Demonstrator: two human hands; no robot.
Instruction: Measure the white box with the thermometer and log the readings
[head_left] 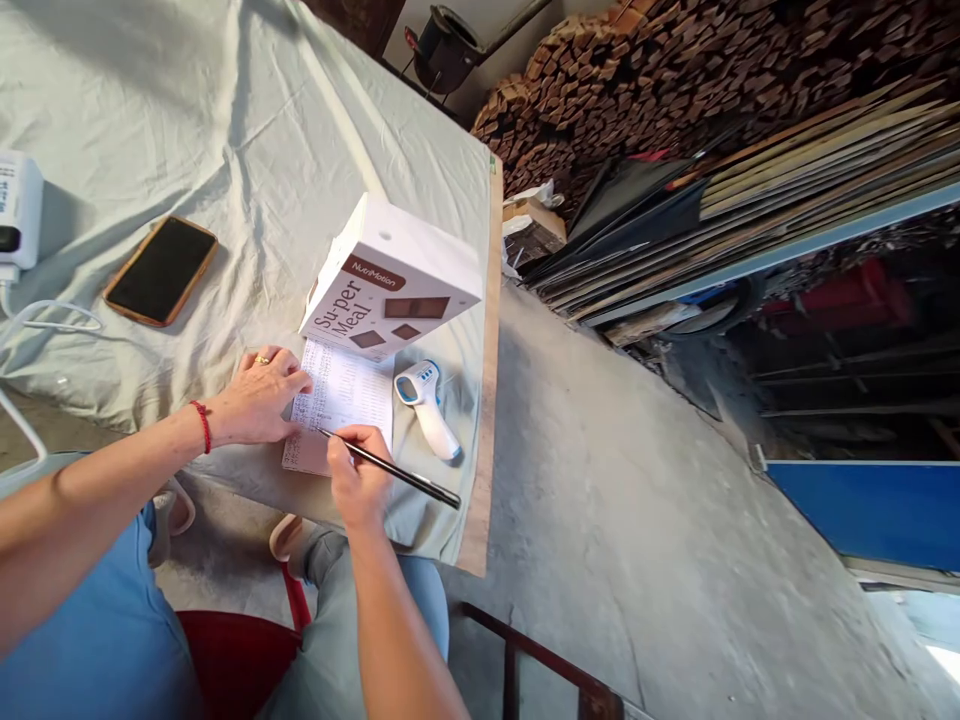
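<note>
A black pen point(405, 474) is pinched in my right hand point(358, 478), its tip down on a sheet of paper point(349, 400) covered with rows of small writing. My left hand point(259, 395) lies with spread fingers along the paper's left edge, a ring and a red bracelet on it. Behind the paper stands a white box point(397, 275) labelled "NutriMotion Su-per Meal", hiding the sheet's far end. To the right of the paper lies a white and blue infrared thermometer point(427, 408).
A phone point(161, 270) in an orange-brown case lies on the cloth-covered table point(285, 160). A white device point(19, 210) with a cable point(60, 318) sits at far left. Stacked firewood point(615, 90) and boards point(787, 190) stand beyond the table's wooden edge point(487, 380). A red chair point(232, 655) is below.
</note>
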